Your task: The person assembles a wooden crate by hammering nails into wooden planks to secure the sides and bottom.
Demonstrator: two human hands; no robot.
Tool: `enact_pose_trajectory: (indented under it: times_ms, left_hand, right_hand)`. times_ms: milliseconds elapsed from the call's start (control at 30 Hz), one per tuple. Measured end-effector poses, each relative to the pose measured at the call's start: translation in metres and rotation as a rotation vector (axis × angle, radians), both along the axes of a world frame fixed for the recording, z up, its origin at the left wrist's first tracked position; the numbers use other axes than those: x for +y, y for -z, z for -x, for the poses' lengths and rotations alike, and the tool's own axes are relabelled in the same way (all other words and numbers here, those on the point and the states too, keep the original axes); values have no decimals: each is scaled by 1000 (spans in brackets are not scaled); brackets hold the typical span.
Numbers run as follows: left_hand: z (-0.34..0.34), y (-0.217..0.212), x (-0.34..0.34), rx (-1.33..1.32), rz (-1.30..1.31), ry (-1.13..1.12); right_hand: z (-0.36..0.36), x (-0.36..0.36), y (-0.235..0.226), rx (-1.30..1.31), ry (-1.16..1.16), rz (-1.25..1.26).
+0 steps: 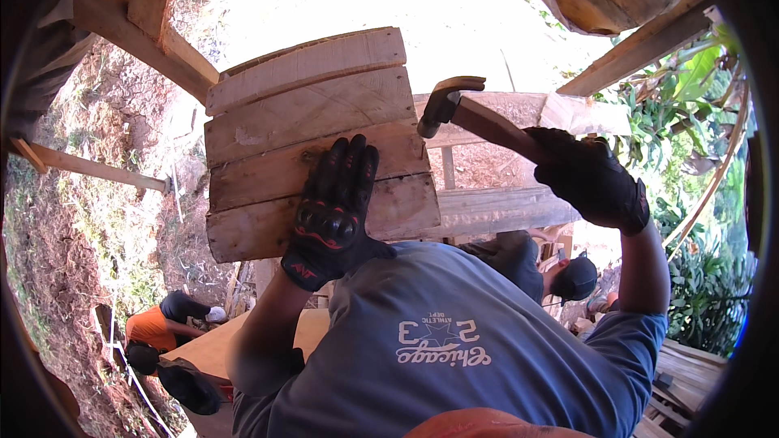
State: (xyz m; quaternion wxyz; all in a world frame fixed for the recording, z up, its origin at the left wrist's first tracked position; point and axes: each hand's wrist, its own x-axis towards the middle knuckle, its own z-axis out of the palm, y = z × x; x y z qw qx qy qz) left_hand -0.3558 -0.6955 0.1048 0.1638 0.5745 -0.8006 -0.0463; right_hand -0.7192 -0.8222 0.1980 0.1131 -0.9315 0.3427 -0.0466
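A wooden box or panel of several rough, pale planks (312, 105) lies in front of me, a little left of the middle. My gloved left hand (334, 215) rests flat on its nearer planks, fingers stretched out and holding nothing. To the right, my gloved right hand (586, 178) is wrapped round the handle of a claw hammer (497, 122). The hammer is raised, its dark metal head near the right edge of the planks. From this view I cannot tell how high above the wood the head is. No nail can be made out.
Under and right of the planks is a wooden bench (507, 211). Another person in an orange top (150, 328) is at lower left; someone in a dark cap (574, 278) is beyond my right side. Timber beams (641, 45) frame the space. Boards (690, 373) lie lower right.
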Motion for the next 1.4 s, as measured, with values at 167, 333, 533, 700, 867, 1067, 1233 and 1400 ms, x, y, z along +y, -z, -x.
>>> enact_pose_trajectory:
  times_ms: [167, 333, 533, 700, 867, 1067, 1233, 1400]
  left_hand:
    - [-1, 4, 3, -143, 58, -43]
    - [-2, 12, 0, -58, 143, -28]
    - [-5, 10, 4, -66, 83, -43]
    - [2, 14, 10, 4, 82, -151]
    - [2, 18, 15, -27, 102, -203]
    - [3, 14, 12, -16, 74, -189]
    - [0, 14, 13, -41, 110, -189]
    - [-1, 11, 12, -30, 68, -198]
  right_hand:
    - [-33, 15, -57, -262, 575, -173]
    - [-18, 16, -7, 43, 67, -22]
    - [-37, 20, -38, -356, 560, -233]
    - [-15, 25, -1, 148, 147, -52]
    - [-23, 17, -35, -81, 446, -230]
    - [-14, 22, -2, 159, -54, 198]
    - [-30, 17, -44, -115, 375, -147]
    - [-34, 33, -22, -125, 421, -54]
